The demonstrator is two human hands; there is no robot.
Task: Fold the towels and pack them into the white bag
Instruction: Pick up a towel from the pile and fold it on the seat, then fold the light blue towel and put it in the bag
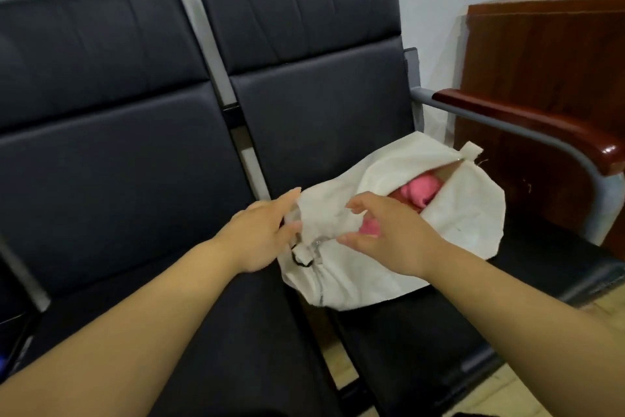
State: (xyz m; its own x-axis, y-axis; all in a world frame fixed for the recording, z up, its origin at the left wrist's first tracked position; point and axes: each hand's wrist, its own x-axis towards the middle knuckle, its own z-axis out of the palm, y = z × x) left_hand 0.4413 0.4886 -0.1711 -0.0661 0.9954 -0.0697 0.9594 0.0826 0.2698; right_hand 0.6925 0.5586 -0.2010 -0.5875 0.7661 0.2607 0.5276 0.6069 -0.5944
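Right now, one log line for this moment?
white bag: open on black seat, pink towel inside | left hand: at bag edge | right hand: open over flap
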